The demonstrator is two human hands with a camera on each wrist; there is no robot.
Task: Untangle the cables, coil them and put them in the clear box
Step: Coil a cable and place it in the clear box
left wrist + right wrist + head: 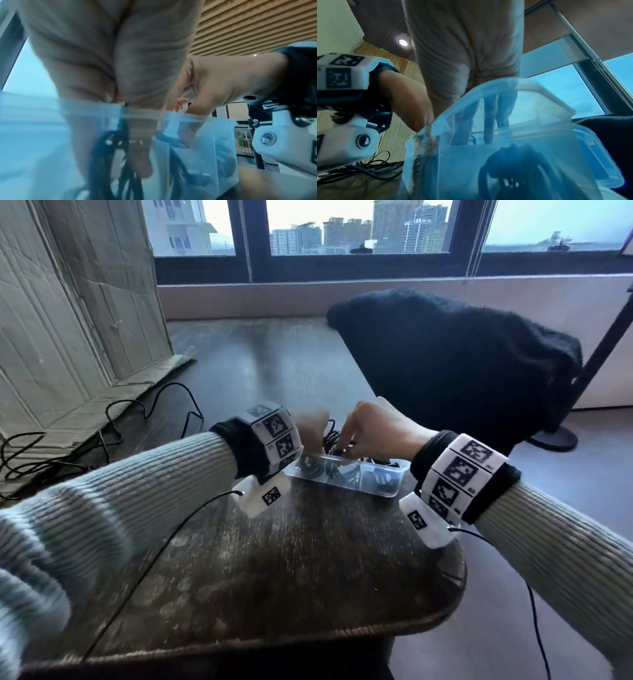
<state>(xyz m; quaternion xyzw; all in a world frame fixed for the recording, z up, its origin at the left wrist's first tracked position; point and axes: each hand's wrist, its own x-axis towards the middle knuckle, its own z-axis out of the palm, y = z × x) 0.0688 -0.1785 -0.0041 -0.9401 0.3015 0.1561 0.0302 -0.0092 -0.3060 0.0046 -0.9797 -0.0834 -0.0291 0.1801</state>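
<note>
The clear box [383,486] is seen near the table's [274,559] far right edge, w/ dark coiled cables [337,470] packed inside it. Both hands are reached into the box from above: the left hand [310,422] is blurred, its fingers run down among the cables at the box's left end, but an actual grip can't be told; the right hand [371,431] is held w/ fingers fairly straight, pointed down onto the cables mid-box. More loose black cable [113,422] is left well to the left of the box, by the cardboard [68,320].
</note>
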